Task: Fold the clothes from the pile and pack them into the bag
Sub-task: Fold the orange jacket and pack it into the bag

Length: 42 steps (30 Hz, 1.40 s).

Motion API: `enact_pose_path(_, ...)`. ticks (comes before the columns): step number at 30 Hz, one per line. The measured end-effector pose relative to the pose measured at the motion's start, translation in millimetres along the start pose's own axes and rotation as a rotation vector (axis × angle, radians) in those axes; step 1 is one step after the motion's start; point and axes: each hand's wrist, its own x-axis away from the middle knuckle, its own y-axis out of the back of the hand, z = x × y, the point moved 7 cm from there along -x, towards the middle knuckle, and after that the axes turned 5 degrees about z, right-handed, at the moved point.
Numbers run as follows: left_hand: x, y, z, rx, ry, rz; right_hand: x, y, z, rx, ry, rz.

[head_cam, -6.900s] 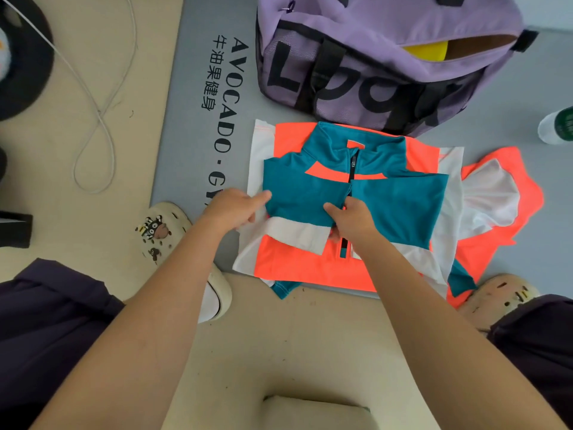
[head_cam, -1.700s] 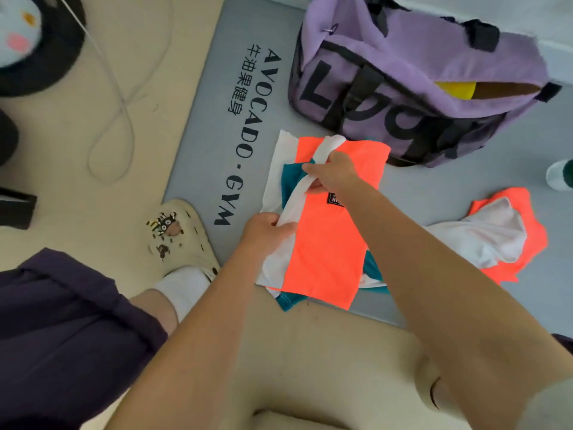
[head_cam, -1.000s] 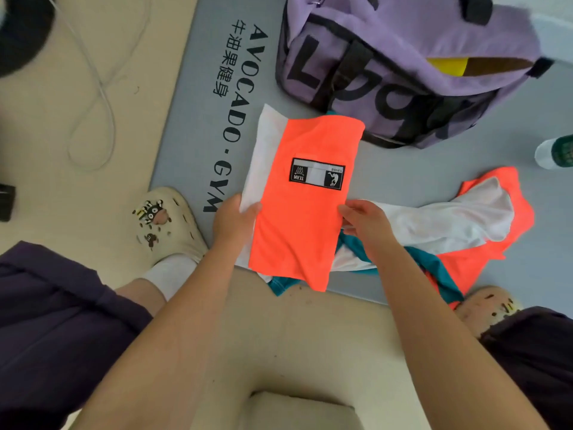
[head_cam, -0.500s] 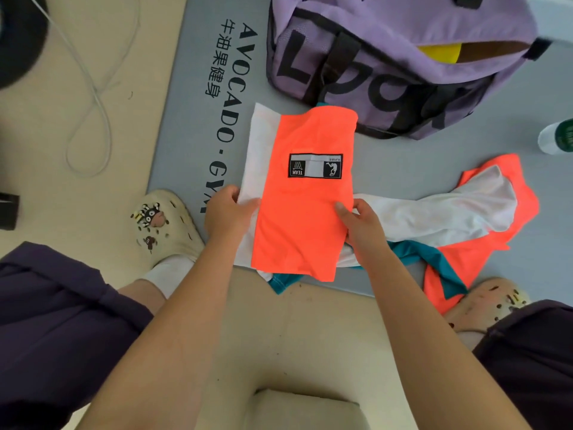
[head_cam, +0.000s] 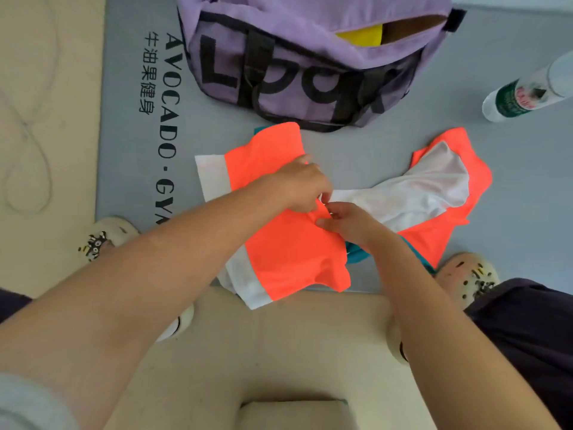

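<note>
An orange, white and teal jacket (head_cam: 288, 252) lies partly folded on the grey mat, its folded body in the middle. Its hood (head_cam: 440, 184), white inside with an orange rim, trails loose to the right. My left hand (head_cam: 300, 184) lies across the orange panel and its fingers curl at the fabric on the right edge of the fold. My right hand (head_cam: 350, 225) pinches the cloth right beside it, where the hood joins the body. The purple bag (head_cam: 310, 57) stands just behind the jacket, its top open with something yellow inside.
The grey gym mat (head_cam: 387, 144) carries black lettering on its left side. A plastic bottle (head_cam: 527, 91) lies at the right edge. My feet in cream clogs (head_cam: 465, 274) flank the jacket. A thin cable (head_cam: 28, 131) loops on the beige floor at the left.
My left hand has crossed from the left edge of the fold to its right edge, meeting the right hand. The folded body has turned a little clockwise.
</note>
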Motion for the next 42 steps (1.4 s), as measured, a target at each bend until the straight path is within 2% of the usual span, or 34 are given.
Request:
enact_pose_path(3, -17, 6, 1, -0.086, 0.012, 0.082, -1, 23, 0, 0.076, 0.011, -0.014)
enact_pose_path(6, -25, 12, 19, 0.009, 0.068, 0.084, -1, 38, -3, 0.049, -0.011, -0.051)
enact_pose_path(9, -27, 13, 48, 0.091, 0.155, 0.103, 2, 42, -11, 0.231, -0.052, 0.094)
enact_pose_path(11, -22, 8, 64, 0.144, 0.218, 0.131, 1, 54, -9, 0.331, -0.029, 0.109)
enact_pose_path(13, -15, -1, 83, 0.226, 0.305, 0.176, -4, 76, 2, 0.366, 0.029, -0.012)
enact_pose_path(17, 5, -28, 117, 0.549, 0.443, 0.207, -20, 123, 24, 0.275, 0.09, -0.326)
enact_pose_path(22, 38, -43, 155, 0.688, 0.459, 0.027, -39, 134, 21, 0.265, 0.033, -0.398)
enact_pose_path(26, 68, -37, 178, 0.518, 0.696, -0.293, -44, 128, 24, 0.209, 0.073, -0.579)
enact_pose_path(29, 81, -46, 190, 0.688, 0.787, -0.406, -43, 123, 26, 0.071, 0.086, -0.66)
enact_pose_path(32, 88, -57, 202, 0.889, 0.73, -0.236, -43, 117, 12, -0.206, 0.017, -0.606)
enact_pose_path(34, 99, -66, 205, 0.952, 0.701, -0.033, -45, 107, -2, -0.307, -0.06, -0.419)
enact_pose_path(36, 111, -78, 209, 1.032, 0.7, 0.056, -44, 101, -11, -0.268, -0.122, -0.291)
enact_pose_path(37, 114, -83, 213, 1.104, 0.697, 0.015, -44, 103, -11, -0.23, -0.122, -0.292)
enact_pose_path(38, 115, -86, 216, 1.2, 0.702, -0.093, -45, 108, -8, -0.201, -0.104, -0.332)
enact_pose_path(40, 118, -87, 218, 1.425, 0.73, -0.399, -46, 117, 2, -0.222, -0.035, -0.447)
enact_pose_path(42, 117, -91, 212, 1.603, 0.746, -0.61, -47, 120, 10, -0.321, 0.021, -0.525)
